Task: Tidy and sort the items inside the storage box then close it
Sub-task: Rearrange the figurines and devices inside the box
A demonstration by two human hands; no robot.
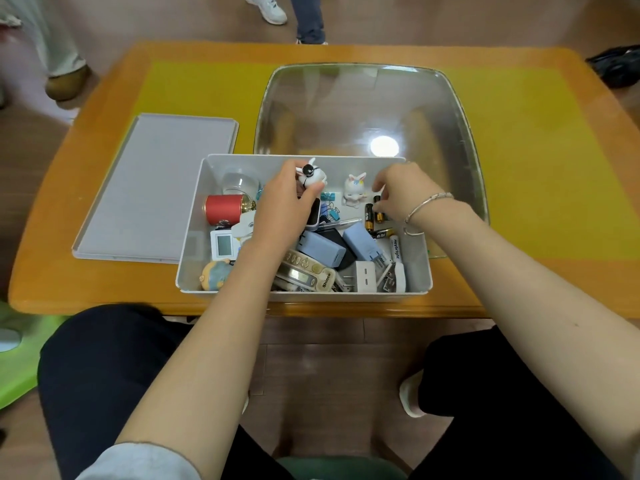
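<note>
Storage box [194,237] at bench near edge, lid [156,188] off to its left. Left hand [284,206] pinches white figurine [313,175], likely grouping toys. Right hand [403,195] fingers curl onto batteries [370,218], gathering them.

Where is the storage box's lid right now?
In the head view, the lid lies flat on the table, just left of the open storage box, untouched by either hand.
</note>
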